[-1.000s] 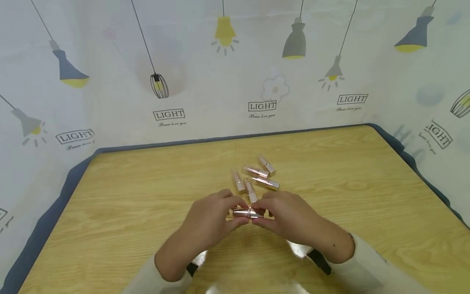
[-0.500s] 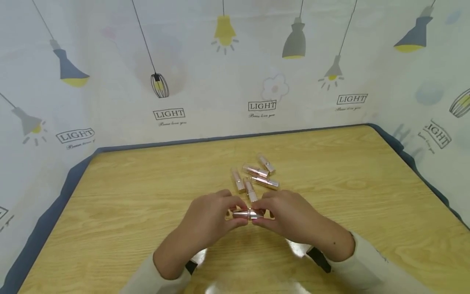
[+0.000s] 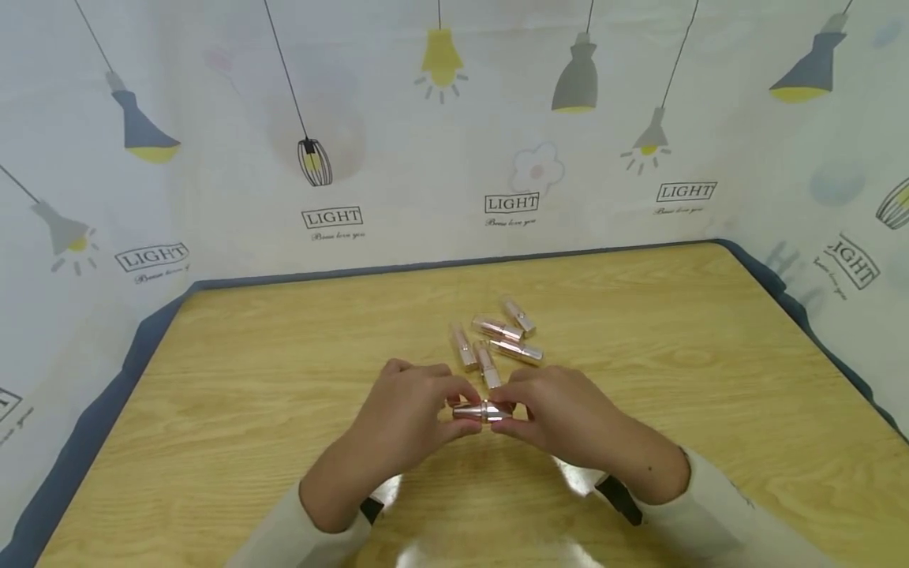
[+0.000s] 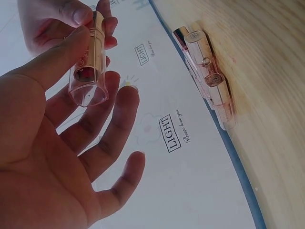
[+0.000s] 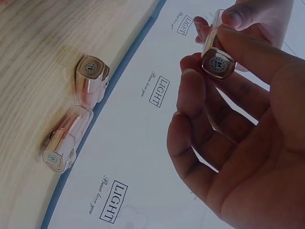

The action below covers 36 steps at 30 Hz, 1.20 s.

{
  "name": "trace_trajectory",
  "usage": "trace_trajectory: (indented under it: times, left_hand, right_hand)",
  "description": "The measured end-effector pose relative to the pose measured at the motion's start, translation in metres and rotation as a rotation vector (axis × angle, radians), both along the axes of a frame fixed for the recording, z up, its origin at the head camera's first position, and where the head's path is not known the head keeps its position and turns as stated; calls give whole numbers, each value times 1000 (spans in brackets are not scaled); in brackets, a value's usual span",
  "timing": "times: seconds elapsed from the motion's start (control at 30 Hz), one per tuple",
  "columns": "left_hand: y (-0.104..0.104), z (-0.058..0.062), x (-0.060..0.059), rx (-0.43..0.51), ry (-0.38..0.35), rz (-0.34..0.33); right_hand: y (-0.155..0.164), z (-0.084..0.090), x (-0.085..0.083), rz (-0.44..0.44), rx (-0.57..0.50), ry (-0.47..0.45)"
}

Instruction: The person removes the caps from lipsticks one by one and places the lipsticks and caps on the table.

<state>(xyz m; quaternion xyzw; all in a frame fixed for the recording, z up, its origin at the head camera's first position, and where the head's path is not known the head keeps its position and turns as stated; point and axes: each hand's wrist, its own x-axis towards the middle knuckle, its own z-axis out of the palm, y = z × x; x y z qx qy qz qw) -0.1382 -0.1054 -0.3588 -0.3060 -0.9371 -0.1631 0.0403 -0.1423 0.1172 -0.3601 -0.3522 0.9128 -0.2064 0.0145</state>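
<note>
Both my hands hold one lipstick tube [image 3: 485, 412] sideways between them, above the near middle of the table. My left hand [image 3: 408, 406] pinches its clear cap end with thumb and forefinger; the left wrist view shows dark red inside the transparent cap [image 4: 88, 90]. The other left fingers are loosely bent. At the opposite end my right hand [image 3: 568, 410] pinches the shiny metallic base, whose round label [image 5: 218, 64] faces the right wrist camera. The cap appears to be on the tube. Just beyond the fingertips lies another lipstick [image 3: 487, 367].
Several similar lipsticks, among them a leaning one [image 3: 516, 351] and a farther one [image 3: 518, 315], lie in a loose cluster beyond my hands. The wood-grain table [image 3: 284, 339] ends at a blue-edged, lamp-printed backdrop [image 3: 398, 158].
The head view has shifted slightly. Both hands keep their pinch on the lipstick, nearly in the same place, and the loose lipsticks have not moved.
</note>
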Motion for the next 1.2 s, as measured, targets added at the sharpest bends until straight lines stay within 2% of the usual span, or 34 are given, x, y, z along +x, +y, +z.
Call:
trace_trajectory:
  times: [0.17,0.4,0.67,0.97,1.1,1.2]
  left_hand:
    - [0,0,1,-2,-5,-2]
    - [0,0,2,-5,-20,-13]
    - [-2,1,-2,7,6,-33]
    - [-8,8,-4,35,8,-105]
    - [-12,10,-5,61,-31,-143]
    - [-19,13,-6,44,-49,-101]
  right_hand:
    - [0,0,1,8,11,28]
    - [3,0,1,36,-1,0]
    - [2,1,0,53,5,30]
    - [2,5,-2,89,-12,12]
    - [5,9,-1,100,-10,-26]
    - [10,11,-2,68,40,-6]
